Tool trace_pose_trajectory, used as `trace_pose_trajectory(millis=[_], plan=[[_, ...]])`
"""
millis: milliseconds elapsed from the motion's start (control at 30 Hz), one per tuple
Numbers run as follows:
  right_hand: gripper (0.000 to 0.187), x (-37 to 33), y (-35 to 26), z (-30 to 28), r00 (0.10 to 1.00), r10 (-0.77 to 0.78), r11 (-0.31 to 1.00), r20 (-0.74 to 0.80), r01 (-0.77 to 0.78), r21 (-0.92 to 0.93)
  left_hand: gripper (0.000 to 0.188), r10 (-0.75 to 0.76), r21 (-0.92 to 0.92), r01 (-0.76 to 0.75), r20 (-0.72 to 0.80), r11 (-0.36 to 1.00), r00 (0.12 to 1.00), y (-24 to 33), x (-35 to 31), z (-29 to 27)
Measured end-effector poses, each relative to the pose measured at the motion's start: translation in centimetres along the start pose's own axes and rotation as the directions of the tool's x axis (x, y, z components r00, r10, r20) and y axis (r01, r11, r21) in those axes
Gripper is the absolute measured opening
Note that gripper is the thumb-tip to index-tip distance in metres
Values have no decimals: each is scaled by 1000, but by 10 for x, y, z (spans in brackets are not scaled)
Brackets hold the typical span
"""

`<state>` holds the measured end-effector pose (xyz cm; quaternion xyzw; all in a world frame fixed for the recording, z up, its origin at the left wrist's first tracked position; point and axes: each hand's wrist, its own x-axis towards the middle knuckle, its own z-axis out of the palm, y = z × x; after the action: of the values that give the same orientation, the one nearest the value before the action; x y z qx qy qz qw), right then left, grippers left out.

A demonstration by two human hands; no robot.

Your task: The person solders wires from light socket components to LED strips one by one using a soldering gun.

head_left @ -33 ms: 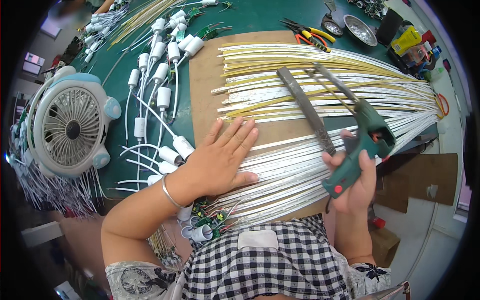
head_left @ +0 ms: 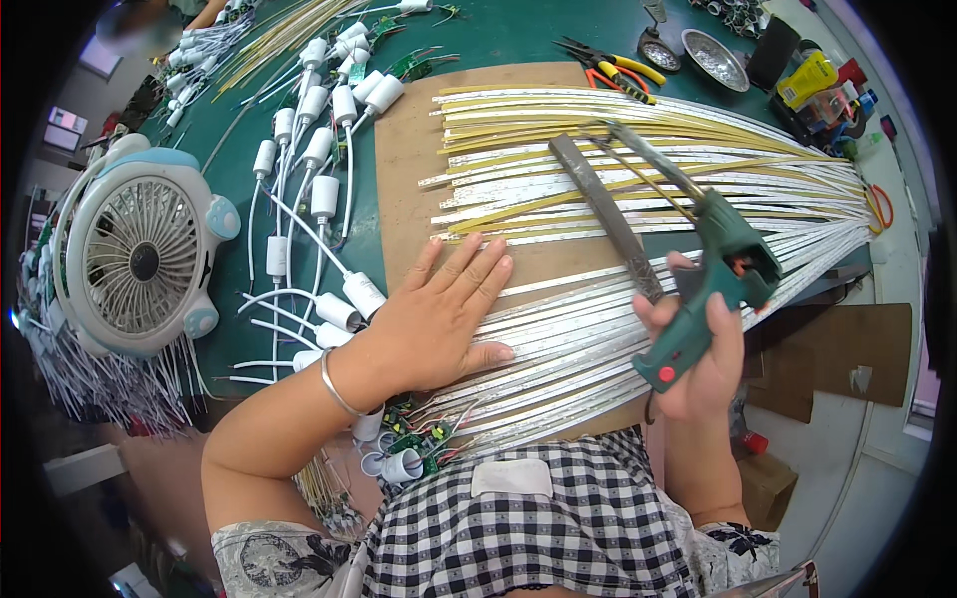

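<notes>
My left hand (head_left: 449, 319) lies flat with fingers spread, its fingertips on a brown board (head_left: 407, 149) and its thumb on a lower bundle of thin white strips (head_left: 573, 329). In my right hand (head_left: 710, 369) is a green soldering gun (head_left: 720, 224), gripped by its handle. Its metal tip and a thin rod beside it point up and left, above an upper bundle of white and yellow strips (head_left: 498, 118). A dark flat metal bar (head_left: 603, 204) lies across the strips, left of the gun. Small circuit boards (head_left: 431, 439) with wires sit by the near ends.
White lamp caps (head_left: 325, 195) with wires lie left of the board. A white and blue fan (head_left: 145, 261) stands farther left. Pliers (head_left: 623, 75), a metal dish (head_left: 715, 60) and a yellow bottle (head_left: 807, 80) are at the back. Orange-handled scissors (head_left: 882, 207) lie at the right.
My right hand has moved slightly left with the soldering gun, whose tip has shifted left and a little up. The left hand remains flat in place.
</notes>
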<state>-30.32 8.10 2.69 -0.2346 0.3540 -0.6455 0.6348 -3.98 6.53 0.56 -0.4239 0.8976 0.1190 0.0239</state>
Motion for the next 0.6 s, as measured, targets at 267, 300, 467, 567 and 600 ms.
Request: trace_pose_trajectory(millis=[267, 300, 467, 567, 600], plan=[[41, 11, -8, -16, 997, -59, 994, -48, 63, 90, 63, 82, 60, -71, -206, 996, 975, -17, 51, -35], [42, 8, -12, -19, 993, -72, 992, -91, 81, 98, 58, 145, 99, -121, -283, 988, 948, -20, 68, -39], [43, -2, -28, -38, 964, -150, 984, -221, 167, 61, 36, 429, 210, -378, -315, 901, 847, -23, 146, -29], [44, -5, -37, -47, 953, -203, 977, -227, 214, 24, 25, 489, 94, -484, -289, 870, 823, -31, 157, -19], [44, -6, -38, -48, 953, -198, 977, -228, 210, 26, 19, 520, 64, -535, -361, 842, 775, -37, 155, -14]])
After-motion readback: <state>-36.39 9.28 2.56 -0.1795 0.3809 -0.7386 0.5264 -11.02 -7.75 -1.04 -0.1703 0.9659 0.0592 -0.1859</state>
